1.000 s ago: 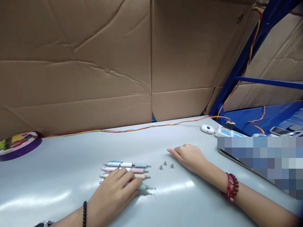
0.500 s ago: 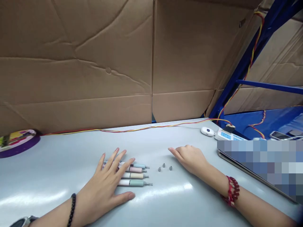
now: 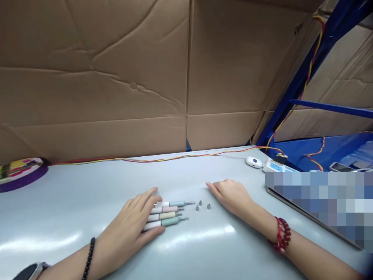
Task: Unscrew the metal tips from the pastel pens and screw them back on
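Four pens lie side by side on the pale table: a blue one point(image 3: 177, 203), a pink one point(image 3: 169, 209), a yellow one point(image 3: 168, 215) and a green one point(image 3: 169, 221). My left hand point(image 3: 131, 221) curls round their left ends, fingers at the far side and thumb along the green pen. Right of the pen tips stand three small grey metal tips point(image 3: 200, 203). My right hand point(image 3: 233, 194) rests on the table beyond them, its fingers folded in, thumb pointing left; nothing shows in it.
Cardboard point(image 3: 116, 97) walls off the back, with red and yellow wires along the table edge point(image 3: 227, 151). A purple round object point(image 3: 26, 181) is at far left. At right are a power strip point(image 3: 276, 166) and a pixelated flat object point(image 3: 314, 206).
My left hand has gone from spread fingers over the pens to fingers drawn together round them. The pens have shifted and tilted slightly, and the blue one reaches further right. My right hand is nearly unchanged.
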Demonstrator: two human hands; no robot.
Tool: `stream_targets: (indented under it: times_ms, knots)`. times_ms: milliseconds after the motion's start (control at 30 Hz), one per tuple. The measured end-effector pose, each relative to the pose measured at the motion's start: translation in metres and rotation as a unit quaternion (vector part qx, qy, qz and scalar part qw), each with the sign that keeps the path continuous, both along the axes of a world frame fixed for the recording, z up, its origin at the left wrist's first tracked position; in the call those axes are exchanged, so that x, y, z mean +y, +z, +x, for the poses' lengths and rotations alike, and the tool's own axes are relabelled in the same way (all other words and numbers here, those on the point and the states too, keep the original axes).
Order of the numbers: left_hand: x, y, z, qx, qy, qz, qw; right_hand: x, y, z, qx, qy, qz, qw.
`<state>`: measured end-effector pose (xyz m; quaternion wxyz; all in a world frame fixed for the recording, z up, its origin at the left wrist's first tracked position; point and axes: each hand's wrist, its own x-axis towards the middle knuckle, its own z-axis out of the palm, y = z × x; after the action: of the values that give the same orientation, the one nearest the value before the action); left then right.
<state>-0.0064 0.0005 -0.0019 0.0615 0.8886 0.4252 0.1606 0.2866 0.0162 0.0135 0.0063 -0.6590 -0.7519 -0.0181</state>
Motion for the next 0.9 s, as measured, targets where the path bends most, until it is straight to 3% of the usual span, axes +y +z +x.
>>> stream_targets:
  times_ms: [267,533,633,733,900]
  knots:
    - [0.0,0.001,0.004,0.001,-0.012,-0.016,1.0,0.0,0.0,-0.001,0.023,0.006,0.001,1.0]
    - [-0.003,-0.01,-0.004,0.103,-0.026,0.104,0.989,0.001,-0.003,0.003,0.063,-0.006,0.028,0.998]
    - [-0.002,-0.013,-0.005,0.12,-0.025,0.127,0.984,0.0,-0.004,0.004,0.097,0.017,0.054,0.994]
    - [-0.001,-0.013,-0.003,0.115,-0.029,0.098,0.988,-0.001,-0.006,0.004,0.129,0.056,0.051,0.989]
    - [-0.001,-0.008,0.003,0.052,-0.027,0.075,0.995,-0.003,-0.011,0.001,0.173,0.125,0.037,0.976]
